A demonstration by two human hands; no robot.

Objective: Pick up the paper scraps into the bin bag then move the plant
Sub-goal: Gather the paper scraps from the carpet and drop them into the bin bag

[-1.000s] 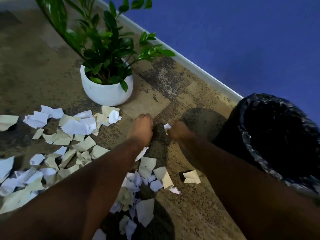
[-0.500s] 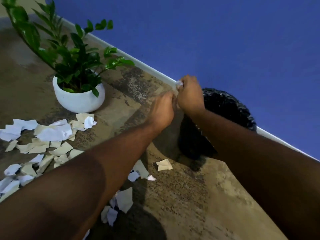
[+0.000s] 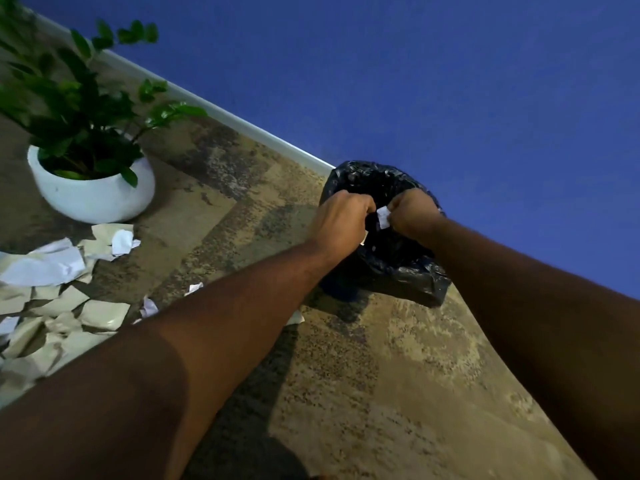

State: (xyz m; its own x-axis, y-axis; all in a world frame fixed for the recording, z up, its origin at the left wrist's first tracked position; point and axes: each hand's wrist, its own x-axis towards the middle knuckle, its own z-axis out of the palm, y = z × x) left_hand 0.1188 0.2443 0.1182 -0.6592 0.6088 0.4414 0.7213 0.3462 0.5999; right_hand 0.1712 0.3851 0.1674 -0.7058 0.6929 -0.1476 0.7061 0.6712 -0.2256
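Both hands hover over the open mouth of the black bin bag (image 3: 398, 268), which stands on the carpet by the wall. My right hand (image 3: 412, 213) is curled and pinches a white paper scrap (image 3: 382, 216). My left hand (image 3: 341, 221) is curled too, with a bit of pale scrap showing under it; its fingers are hidden. Several white and cream paper scraps (image 3: 62, 292) lie on the floor at the left. The green plant (image 3: 79, 109) grows in a white round pot (image 3: 93, 199) at the upper left, behind the scraps.
A blue wall (image 3: 450, 81) with a white skirting board (image 3: 221, 116) runs diagonally behind the bag and the plant. Patterned brown carpet (image 3: 381, 375) covers the floor in front of the bag.
Both hands have risen from the floor with scraps and swung right, ending over the bin bag's mouth. The view has turned to the right with them.
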